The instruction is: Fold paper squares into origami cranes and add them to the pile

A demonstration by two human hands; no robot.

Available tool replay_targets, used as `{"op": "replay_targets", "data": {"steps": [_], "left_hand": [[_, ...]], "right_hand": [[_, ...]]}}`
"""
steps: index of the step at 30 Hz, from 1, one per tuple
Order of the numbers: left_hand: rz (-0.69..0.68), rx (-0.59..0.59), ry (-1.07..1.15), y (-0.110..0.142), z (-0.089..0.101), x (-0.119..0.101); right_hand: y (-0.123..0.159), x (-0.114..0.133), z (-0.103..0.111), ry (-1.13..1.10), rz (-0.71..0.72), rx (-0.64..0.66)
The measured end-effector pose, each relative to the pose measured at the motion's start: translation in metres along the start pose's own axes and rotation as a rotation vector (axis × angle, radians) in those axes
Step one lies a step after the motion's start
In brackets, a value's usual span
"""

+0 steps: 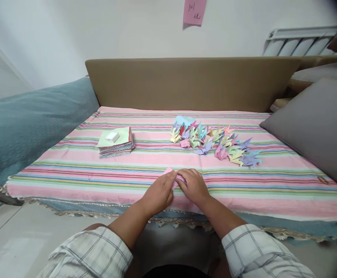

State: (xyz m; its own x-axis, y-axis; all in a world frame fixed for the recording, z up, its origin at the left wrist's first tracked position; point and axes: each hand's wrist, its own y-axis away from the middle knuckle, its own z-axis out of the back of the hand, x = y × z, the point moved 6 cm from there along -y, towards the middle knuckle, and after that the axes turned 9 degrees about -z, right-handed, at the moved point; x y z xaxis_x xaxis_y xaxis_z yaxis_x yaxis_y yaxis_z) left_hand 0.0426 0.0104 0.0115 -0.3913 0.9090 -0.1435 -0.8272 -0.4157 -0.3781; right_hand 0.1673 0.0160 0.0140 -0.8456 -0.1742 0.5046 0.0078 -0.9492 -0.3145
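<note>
Our left hand (159, 193) and right hand (194, 186) press a small folded piece of pink paper (168, 170) between them onto the striped pink cloth (78, 170); whether our fingertips actually pinch it, we cannot tell. To crease well, we should align the edges first, anchor with the left, then run a right fingertip firmly outward. Colourful folded paper cranes (204, 146) lie beyond our right hand.

Pink note (194, 11) on wall (128, 31); right, grey cushion (319, 119), seemingly a radiator (299, 47).
</note>
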Motion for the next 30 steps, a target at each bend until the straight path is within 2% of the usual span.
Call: {"op": "replay_targets", "data": {"steps": [5, 15, 21, 26, 30], "left_hand": [[-0.041, 0.112, -0.083, 0.001, -0.004, -0.002], [-0.044, 0.163, -0.109, 0.003, -0.008, -0.003], [-0.02, 0.191, -0.13, 0.003, -0.011, -0.003], [-0.016, 0.206, -0.163, 0.004, -0.012, -0.005], [-0.019, 0.194, -0.168, 0.004, -0.012, -0.004]], "right_hand": [[-0.001, -0.015, 0.004, -0.036, 0.023, -0.009], [-0.002, -0.036, 0.017, -0.11, -0.053, 0.005], [-0.002, -0.038, 0.016, -0.122, -0.064, 0.036], [-0.001, -0.034, 0.014, -0.125, -0.087, -0.01], [0.0, -0.032, 0.01, -0.116, -0.166, -0.06]]}}
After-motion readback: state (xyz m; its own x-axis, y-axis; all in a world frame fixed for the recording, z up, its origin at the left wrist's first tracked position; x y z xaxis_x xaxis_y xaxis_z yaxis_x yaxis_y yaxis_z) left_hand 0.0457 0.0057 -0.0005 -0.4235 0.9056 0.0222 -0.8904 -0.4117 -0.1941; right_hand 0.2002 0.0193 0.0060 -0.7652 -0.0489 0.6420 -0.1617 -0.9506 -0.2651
